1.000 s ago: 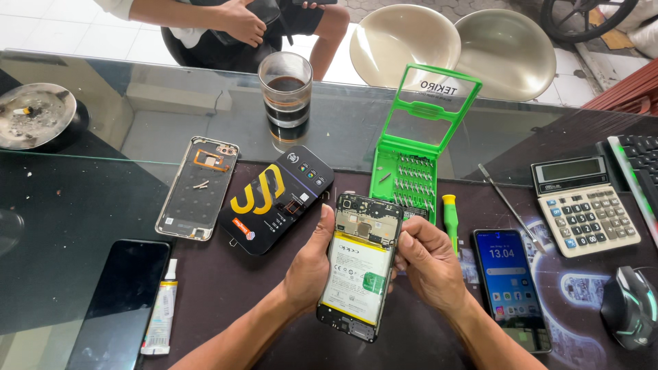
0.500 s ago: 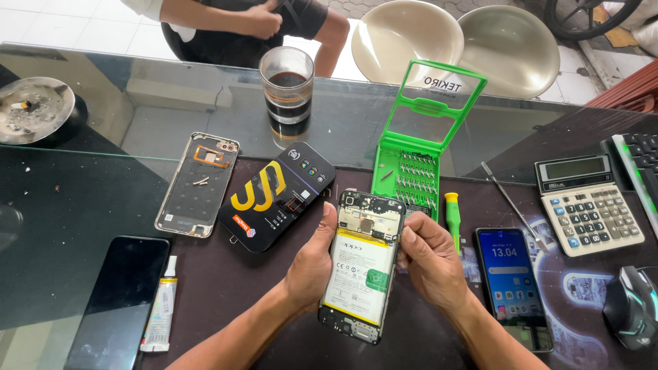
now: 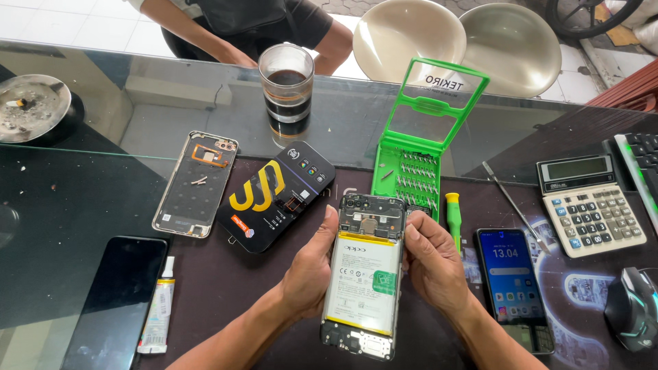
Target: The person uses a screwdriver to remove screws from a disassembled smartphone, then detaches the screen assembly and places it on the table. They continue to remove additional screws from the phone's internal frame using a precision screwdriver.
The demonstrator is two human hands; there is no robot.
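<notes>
Low centre of the frame — both hands grip an opened phone, battery showing. The left hand clasps one edge, the right hand the other — green bit case just above.

- This looks like a phone repair shop — a small work table.
- A green box of screwdriver bits stands open.
- A phone back cover lies off its phone.
- A tube of glue is near.
- A calculator and a computer mouse sit there too.
</notes>
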